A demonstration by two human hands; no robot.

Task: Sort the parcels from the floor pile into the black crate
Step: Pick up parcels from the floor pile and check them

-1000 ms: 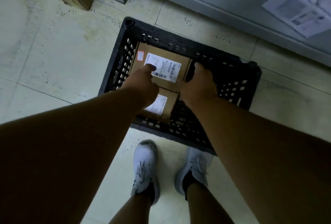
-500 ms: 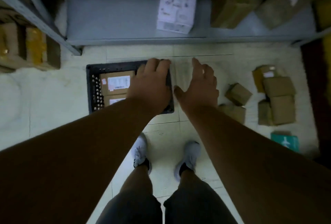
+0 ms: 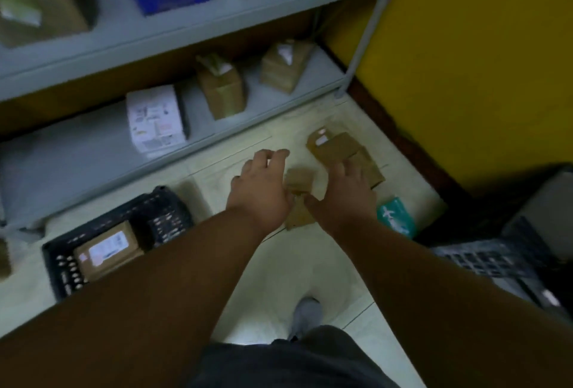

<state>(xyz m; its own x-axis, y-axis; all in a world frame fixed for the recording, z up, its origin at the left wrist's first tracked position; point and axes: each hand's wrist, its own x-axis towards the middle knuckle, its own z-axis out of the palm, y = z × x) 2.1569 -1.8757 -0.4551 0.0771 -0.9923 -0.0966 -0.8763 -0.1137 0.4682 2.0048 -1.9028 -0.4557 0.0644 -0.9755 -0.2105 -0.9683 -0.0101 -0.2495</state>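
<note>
Both arms reach out straight and low over the floor pile [image 3: 341, 155]. The left hand [image 3: 262, 192] is spread, fingers loose and holding nothing; a small brown parcel [image 3: 300, 180] lies just off its fingertips, between the two hands. The right hand [image 3: 344, 195] hovers with relaxed fingers over the stacked parcels, gripping none. The black crate [image 3: 59, 260] sits well behind the left wrist, a labelled box [image 3: 105, 248] inside.
</note>
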